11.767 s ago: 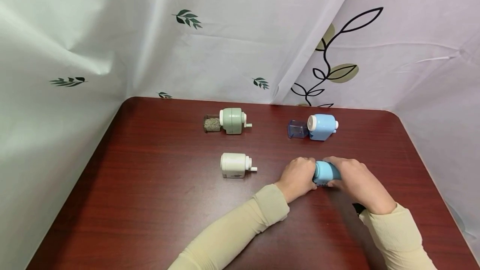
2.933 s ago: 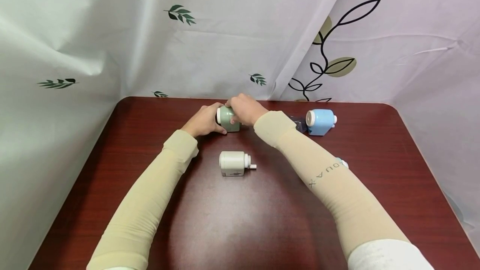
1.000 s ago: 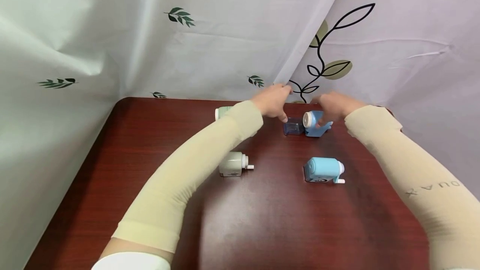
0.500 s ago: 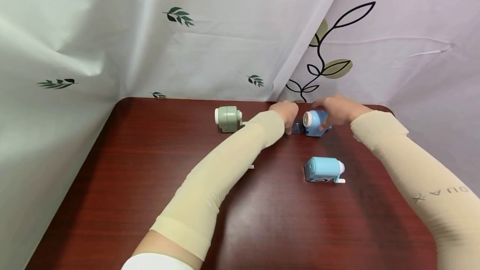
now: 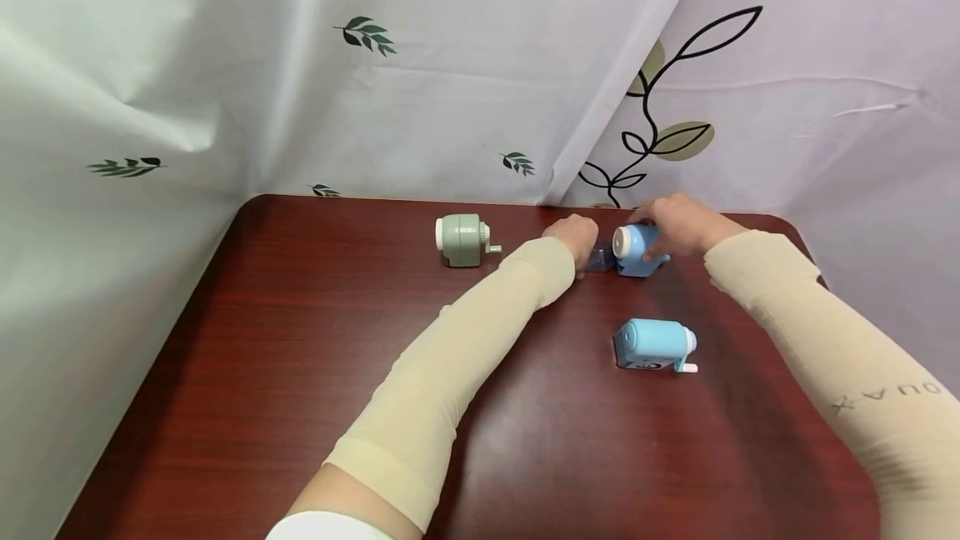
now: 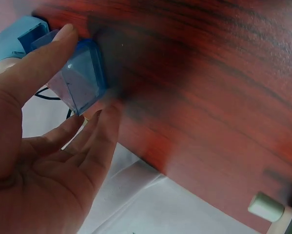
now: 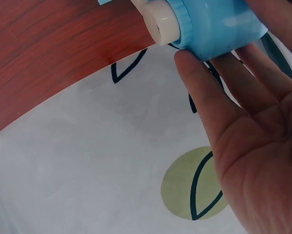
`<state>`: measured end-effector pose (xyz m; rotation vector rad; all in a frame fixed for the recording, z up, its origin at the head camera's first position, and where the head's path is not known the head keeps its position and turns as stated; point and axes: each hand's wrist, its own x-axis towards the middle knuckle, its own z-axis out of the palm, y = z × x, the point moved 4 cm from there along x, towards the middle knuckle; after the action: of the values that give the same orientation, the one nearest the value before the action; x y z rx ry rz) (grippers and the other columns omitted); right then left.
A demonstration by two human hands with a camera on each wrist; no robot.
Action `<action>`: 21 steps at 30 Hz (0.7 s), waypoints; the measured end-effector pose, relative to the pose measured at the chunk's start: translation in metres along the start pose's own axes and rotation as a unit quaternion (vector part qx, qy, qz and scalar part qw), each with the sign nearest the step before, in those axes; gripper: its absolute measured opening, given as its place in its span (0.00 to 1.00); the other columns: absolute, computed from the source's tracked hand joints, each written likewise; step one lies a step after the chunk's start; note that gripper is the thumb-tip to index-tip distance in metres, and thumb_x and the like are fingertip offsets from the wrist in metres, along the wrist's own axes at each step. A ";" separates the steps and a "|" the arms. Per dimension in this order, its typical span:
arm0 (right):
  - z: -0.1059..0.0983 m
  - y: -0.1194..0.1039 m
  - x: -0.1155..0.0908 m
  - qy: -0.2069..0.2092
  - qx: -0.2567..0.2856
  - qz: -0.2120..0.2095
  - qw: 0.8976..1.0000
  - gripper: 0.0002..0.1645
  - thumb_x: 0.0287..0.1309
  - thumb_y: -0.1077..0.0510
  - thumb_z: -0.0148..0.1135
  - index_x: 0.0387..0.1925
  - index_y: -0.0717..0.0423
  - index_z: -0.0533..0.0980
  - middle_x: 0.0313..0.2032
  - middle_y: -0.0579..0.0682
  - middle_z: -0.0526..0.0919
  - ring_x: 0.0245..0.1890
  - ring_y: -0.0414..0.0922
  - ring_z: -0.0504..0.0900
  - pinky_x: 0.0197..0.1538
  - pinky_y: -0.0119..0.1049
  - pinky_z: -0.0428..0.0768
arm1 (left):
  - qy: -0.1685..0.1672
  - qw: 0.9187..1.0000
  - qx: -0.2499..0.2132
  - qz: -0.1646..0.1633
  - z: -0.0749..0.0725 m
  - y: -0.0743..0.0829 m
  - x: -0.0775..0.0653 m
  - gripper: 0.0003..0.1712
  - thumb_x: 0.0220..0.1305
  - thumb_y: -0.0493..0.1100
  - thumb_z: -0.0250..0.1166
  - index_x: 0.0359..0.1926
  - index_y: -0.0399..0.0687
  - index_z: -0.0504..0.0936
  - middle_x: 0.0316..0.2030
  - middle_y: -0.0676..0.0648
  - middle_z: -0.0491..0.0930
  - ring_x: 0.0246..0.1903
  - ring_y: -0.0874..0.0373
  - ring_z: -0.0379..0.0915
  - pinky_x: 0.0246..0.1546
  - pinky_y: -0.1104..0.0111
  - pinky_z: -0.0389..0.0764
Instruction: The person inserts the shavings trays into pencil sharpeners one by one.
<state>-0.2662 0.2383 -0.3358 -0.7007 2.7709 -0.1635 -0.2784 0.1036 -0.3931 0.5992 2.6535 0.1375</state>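
Note:
At the back right of the table stands a blue hand-crank pencil sharpener [image 5: 636, 253], its clear blue shavings drawer [image 5: 600, 259] at its left side. My left hand [image 5: 573, 238] pinches the drawer; in the left wrist view the thumb lies along one side of the clear bin [image 6: 82, 80] and the fingers curve at the other. My right hand [image 5: 686, 223] holds the sharpener's body from the right. The right wrist view shows fingers curved against the blue casing [image 7: 211, 24] beside its pale crank hub [image 7: 161, 22]. Whether the drawer is partly inserted, I cannot tell.
A green sharpener [image 5: 461, 240] stands at the back, left of my left hand. Nearer the front right is a light blue sharpener [image 5: 654, 344] with a white crank. My left sleeve [image 5: 457, 357] covers the cream sharpener's place. A white patterned curtain [image 5: 420, 107] hangs behind the table [image 5: 300, 340].
My hands were on the light blue sharpener, then the green one, whose shavings drawer no longer sticks out. Both then moved right; my left hand came down onto the blue sharpener's drawer.

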 end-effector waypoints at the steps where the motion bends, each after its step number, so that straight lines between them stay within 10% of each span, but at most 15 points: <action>1: 0.000 0.000 0.000 0.001 -0.003 -0.001 1.000 0.33 0.41 0.64 0.82 0.51 0.69 0.80 0.46 0.66 0.84 0.44 0.59 0.82 0.50 0.55 0.80 | 0.005 1.000 -0.005 -0.002 0.000 0.000 0.000 0.17 0.53 0.37 0.78 0.44 0.50 0.86 0.50 0.51 0.82 0.41 0.60 0.77 0.40 0.67 0.81; 21: 0.001 -0.005 0.006 -0.019 -0.028 0.018 0.999 0.31 0.40 0.65 0.83 0.48 0.71 0.80 0.43 0.64 0.85 0.44 0.58 0.83 0.51 0.53 0.81 | 0.051 0.996 -0.066 -0.001 -0.001 -0.013 -0.006 0.20 0.50 0.42 0.81 0.44 0.48 0.86 0.43 0.51 0.84 0.41 0.59 0.80 0.41 0.68 0.82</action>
<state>-0.2687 0.2314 -0.3369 -0.6596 2.7605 -0.0642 -0.2791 0.0892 -0.3928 0.5608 2.7170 0.3492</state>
